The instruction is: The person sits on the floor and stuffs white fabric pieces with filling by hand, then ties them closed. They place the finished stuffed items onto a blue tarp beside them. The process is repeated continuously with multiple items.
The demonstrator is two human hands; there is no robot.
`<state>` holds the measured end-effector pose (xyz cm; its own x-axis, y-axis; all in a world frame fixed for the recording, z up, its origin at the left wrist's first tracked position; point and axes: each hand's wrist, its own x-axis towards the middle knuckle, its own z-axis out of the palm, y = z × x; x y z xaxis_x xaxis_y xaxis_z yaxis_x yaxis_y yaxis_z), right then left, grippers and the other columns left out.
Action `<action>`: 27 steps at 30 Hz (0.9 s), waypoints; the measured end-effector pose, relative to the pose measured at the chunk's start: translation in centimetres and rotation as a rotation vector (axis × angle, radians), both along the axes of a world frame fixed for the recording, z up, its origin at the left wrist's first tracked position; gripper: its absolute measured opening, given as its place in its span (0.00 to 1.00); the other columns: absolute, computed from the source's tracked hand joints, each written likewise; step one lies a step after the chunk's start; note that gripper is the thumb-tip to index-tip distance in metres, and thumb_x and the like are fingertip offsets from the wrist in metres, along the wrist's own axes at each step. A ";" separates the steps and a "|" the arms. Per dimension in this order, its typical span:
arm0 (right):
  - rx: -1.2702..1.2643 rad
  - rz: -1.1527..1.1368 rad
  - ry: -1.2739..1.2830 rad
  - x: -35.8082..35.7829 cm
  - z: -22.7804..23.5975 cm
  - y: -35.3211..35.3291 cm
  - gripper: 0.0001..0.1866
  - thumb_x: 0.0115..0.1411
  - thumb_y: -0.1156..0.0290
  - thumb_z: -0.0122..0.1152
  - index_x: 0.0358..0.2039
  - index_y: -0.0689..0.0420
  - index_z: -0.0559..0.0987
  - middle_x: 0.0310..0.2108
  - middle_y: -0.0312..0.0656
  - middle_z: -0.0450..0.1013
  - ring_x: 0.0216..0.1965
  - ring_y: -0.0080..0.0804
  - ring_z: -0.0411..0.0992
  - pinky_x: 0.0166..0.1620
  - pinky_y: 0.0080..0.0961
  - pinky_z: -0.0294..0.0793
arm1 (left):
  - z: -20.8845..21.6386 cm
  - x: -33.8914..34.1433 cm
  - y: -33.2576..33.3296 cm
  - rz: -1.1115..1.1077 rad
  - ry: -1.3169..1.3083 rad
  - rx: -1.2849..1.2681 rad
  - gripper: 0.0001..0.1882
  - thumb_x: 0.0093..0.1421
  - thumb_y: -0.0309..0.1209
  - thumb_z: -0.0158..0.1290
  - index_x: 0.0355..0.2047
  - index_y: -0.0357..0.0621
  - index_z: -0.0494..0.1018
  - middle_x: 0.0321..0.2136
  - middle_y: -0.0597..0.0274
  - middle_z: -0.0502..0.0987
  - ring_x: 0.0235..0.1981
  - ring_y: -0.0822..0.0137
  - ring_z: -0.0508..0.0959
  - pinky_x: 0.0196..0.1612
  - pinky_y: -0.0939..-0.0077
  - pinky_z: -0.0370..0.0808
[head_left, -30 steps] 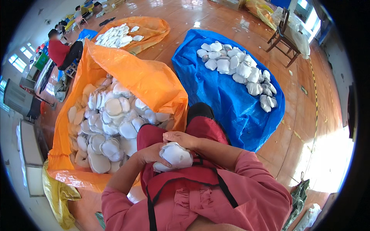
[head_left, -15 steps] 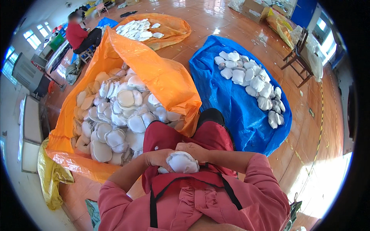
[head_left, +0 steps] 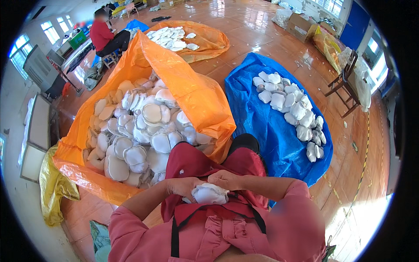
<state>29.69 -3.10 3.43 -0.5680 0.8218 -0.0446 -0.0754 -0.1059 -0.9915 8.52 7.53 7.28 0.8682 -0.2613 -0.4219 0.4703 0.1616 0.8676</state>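
In my lap, above the dark red apron [head_left: 187,163], sits a rounded white bundle [head_left: 211,194] that looks like stacked soft pads. My left hand [head_left: 182,187] grips its left side, fingers partly hidden behind it. My right hand [head_left: 224,179] is closed at its upper right edge, knuckles up. To the left, a large orange sack [head_left: 183,87] lies open, full of loose white oval pads [head_left: 135,158]. Right of my knees a blue sheet [head_left: 248,109] carries several rounded white bundles [head_left: 298,110] similar to the held one.
A second orange sheet [head_left: 214,40] with flat white pads [head_left: 170,37] lies farther off. Beyond the sack a person in a red top [head_left: 101,35] sits on a stool. A wooden chair [head_left: 347,85] and cardboard box [head_left: 301,27] stand right; a yellow sack [head_left: 54,187] lies left.
My head view has shifted, so the surroundings sit lower and farther right. Both hands stay on the white bundle, which now looks flatter and slightly turned.
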 end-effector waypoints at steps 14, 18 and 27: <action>0.091 0.146 -0.097 1.0 -1.2 -1.7 0.21 0.66 0.50 0.53 0.31 0.57 0.76 0.24 0.30 0.66 0.30 0.18 0.65 0.33 0.20 0.66 | -2.6 -2.1 -1.3 0.003 -0.040 0.008 0.41 0.45 0.21 0.59 0.62 0.48 0.63 0.30 0.69 0.74 0.26 0.77 0.72 0.26 0.83 0.71; 0.079 0.155 -0.098 1.7 -0.7 -2.1 0.22 0.52 0.57 0.73 0.39 0.57 0.74 0.38 0.34 0.67 0.43 0.26 0.64 0.46 0.26 0.64 | -3.4 -2.6 -1.0 0.034 -0.057 -0.069 0.44 0.45 0.25 0.64 0.64 0.46 0.60 0.35 0.67 0.74 0.31 0.76 0.73 0.31 0.81 0.72; -0.015 0.133 -0.155 0.6 -2.6 -3.7 0.42 0.45 0.72 0.75 0.61 0.53 0.64 0.59 0.43 0.62 0.62 0.38 0.59 0.64 0.33 0.58 | -0.5 -2.9 -1.3 0.064 0.006 0.080 0.37 0.51 0.25 0.63 0.62 0.44 0.62 0.33 0.67 0.73 0.26 0.76 0.73 0.28 0.81 0.71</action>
<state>30.24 -6.78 0.85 -0.6572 0.7385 -0.1510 0.0933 -0.1192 -0.9885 5.66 6.24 6.75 0.8795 -0.1703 -0.4443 0.4663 0.1218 0.8762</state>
